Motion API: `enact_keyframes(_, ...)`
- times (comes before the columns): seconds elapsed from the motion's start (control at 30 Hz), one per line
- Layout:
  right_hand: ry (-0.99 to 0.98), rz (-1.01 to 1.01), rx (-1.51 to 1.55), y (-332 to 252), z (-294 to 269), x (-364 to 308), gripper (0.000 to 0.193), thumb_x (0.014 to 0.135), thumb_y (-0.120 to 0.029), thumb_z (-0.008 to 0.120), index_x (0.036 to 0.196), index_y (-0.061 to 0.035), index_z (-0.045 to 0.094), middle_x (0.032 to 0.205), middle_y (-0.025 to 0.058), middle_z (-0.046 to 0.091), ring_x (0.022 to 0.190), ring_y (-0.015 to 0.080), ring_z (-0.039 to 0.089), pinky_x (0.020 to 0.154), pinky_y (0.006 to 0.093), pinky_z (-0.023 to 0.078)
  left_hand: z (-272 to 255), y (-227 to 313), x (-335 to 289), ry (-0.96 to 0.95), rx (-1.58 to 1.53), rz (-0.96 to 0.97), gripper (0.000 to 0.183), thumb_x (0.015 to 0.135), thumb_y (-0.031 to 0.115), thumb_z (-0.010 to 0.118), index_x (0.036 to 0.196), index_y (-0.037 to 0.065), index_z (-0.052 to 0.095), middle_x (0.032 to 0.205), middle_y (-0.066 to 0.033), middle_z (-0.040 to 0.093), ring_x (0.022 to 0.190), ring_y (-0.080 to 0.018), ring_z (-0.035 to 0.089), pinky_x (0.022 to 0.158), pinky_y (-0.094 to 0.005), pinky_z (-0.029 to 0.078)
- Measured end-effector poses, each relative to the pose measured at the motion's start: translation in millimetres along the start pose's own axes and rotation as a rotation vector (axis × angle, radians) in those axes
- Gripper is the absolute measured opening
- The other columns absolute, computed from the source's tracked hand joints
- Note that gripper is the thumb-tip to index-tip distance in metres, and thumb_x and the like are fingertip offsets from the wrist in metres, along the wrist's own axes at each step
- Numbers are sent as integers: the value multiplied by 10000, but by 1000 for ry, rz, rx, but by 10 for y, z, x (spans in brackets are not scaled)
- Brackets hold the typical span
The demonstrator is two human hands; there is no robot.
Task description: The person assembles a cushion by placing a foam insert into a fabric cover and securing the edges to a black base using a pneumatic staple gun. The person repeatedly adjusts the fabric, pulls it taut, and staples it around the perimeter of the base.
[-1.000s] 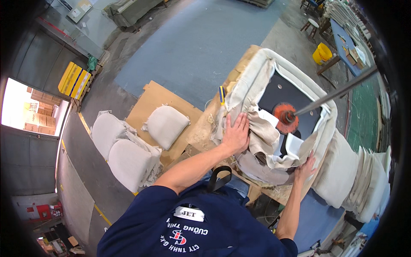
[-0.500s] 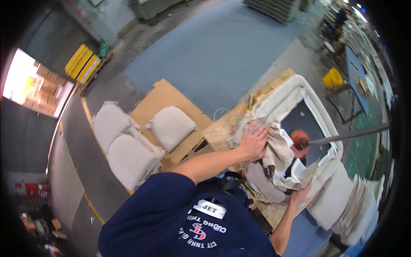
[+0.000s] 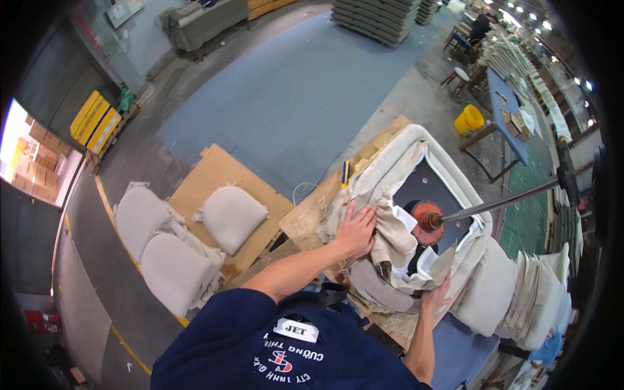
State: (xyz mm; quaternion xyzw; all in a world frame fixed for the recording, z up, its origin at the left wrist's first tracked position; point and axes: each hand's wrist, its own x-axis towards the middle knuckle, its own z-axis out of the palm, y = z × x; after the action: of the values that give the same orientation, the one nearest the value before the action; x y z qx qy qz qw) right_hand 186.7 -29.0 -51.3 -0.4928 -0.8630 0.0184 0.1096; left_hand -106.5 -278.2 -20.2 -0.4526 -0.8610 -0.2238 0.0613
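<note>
A seat cushion [image 3: 478, 231] in a loose beige fabric cover [image 3: 398, 242] lies underside up on a wooden work surface [image 3: 300, 218]. Its dark base board [image 3: 416, 181] shows inside the white padded rim. Onto the board presses a round orange-red disc [image 3: 427, 218] at the end of a metal rod [image 3: 500, 200] coming from the right. My left hand [image 3: 357, 229] lies with fingers stretched over the bunched cover on the cushion's left side. At the near right corner, my right hand [image 3: 437, 294] grips the cover's edge; some of its fingertips are hidden by cloth.
A yellow-handled tool [image 3: 345, 174] stands at the work surface's far left edge. Left of me, a covered cushion [image 3: 233, 218] rests on a cardboard sheet [image 3: 195, 172], beside more cushions [image 3: 172, 270]. Stacked cushions [image 3: 491, 289] sit at right; a yellow bucket [image 3: 468, 120] stands beyond, near a blue table [image 3: 509, 114].
The view has swung, so the scene sits further left and more of the far background shows. Both hands stay at nearly the same places on the cover; the left fingers are closer together.
</note>
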Motion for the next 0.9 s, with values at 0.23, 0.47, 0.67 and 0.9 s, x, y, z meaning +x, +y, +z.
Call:
enact_keyframes(0.23, -50, 51, 136, 111, -97, 124, 822, 912, -287, 668, 1637, -229, 287, 1535, 58, 482, 1449, 263, 448, 1151, 763, 80, 13, 152, -14, -1, -27, -41, 659, 817, 340, 672, 1380, 5, 597, 1541, -117, 498, 1487, -263, 379, 1225, -646, 164)
enact_keyframes(0.47, 0, 10, 240, 100, -140, 234, 588, 1015, -215, 527, 1589, -195, 403, 1440, 81, 556, 1349, 285, 533, 1168, 735, 107, 7, 239, -132, 34, -38, -68, 650, 851, 386, 643, 1386, 21, 596, 1494, -112, 533, 1442, -262, 425, 1224, -652, 160)
enact_keyframes(0.67, 133, -181, 554, 238, -270, 190, 674, 971, -300, 604, 1566, -55, 402, 1573, 220, 426, 1468, 407, 379, 1206, 650, 172, -21, 275, -252, 91, -102, 11, 746, 881, 541, 643, 1488, 132, 496, 1447, -93, 524, 1373, -273, 476, 1218, -652, 158)
enact_keyframes(0.9, -19, -509, 411, 204, -545, -88, 855, 820, -524, 742, 1459, -5, 510, 1564, 287, 392, 1460, 507, 339, 1165, 644, 256, -332, 695, -361, -6, -49, 154, 773, 806, 503, 754, 1449, 134, 535, 1273, -90, 590, 1165, -268, 568, 973, -489, 391)
